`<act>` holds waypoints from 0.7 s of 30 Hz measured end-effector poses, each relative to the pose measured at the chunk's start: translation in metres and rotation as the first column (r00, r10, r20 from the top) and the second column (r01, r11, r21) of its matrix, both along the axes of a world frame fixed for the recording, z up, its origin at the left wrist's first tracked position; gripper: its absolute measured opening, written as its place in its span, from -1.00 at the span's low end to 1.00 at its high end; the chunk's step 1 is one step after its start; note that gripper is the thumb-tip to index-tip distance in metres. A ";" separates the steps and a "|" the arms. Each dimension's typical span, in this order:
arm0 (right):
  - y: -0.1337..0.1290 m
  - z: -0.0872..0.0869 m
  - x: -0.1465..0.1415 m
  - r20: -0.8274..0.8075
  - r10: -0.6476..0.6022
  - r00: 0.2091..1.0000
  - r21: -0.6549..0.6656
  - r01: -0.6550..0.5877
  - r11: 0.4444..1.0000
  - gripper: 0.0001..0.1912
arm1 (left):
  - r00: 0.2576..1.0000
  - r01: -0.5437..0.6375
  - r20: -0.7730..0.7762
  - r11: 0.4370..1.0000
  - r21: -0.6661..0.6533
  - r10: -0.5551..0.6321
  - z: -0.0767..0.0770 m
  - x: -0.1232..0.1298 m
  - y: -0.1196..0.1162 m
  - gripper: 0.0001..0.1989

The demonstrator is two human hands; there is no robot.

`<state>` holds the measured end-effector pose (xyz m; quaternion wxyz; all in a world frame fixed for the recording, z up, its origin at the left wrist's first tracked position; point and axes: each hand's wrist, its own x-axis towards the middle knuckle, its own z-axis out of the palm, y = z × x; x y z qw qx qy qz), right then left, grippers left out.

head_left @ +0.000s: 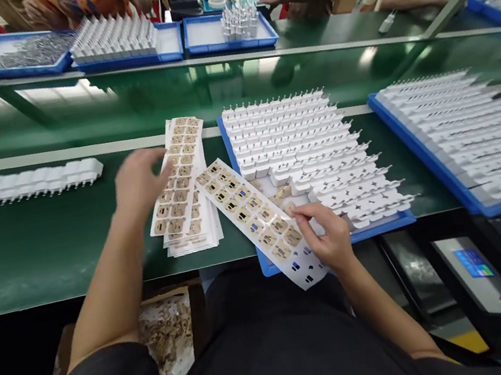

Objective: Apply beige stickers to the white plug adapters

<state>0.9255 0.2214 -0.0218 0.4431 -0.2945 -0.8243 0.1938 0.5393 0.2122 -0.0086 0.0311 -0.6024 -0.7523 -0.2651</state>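
Note:
My left hand point(140, 181), slightly blurred, hovers at the stack of sticker sheets point(180, 161), thumb and fingers apart with nothing visible between them. A separate sheet of tan stickers point(255, 212) slants from that stack across the near left corner of a blue tray point(269, 268); its lower end is bare white backing with small dark marks. Over its right edge is my right hand point(330, 238), thumb and forefinger pinched on a small tan sticker point(289, 208). Rows of white plastic housings point(290, 135) with thin pins fill much of this tray.
A row of white housings point(36, 180) lies at the left. Another loaded blue tray point(425, 163) stands right. Beyond the green ledge are more trays point(230, 45) and several people. A machine with a screen point(475, 264) is low right; a box of scraps point(169, 331) is below.

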 end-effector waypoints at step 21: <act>-0.041 -0.016 0.051 0.324 0.171 0.930 -0.078 -0.154 0.985 -0.91 | 0.702 0.709 0.037 0.692 -0.134 -0.712 -0.032 0.193 -0.078 -0.66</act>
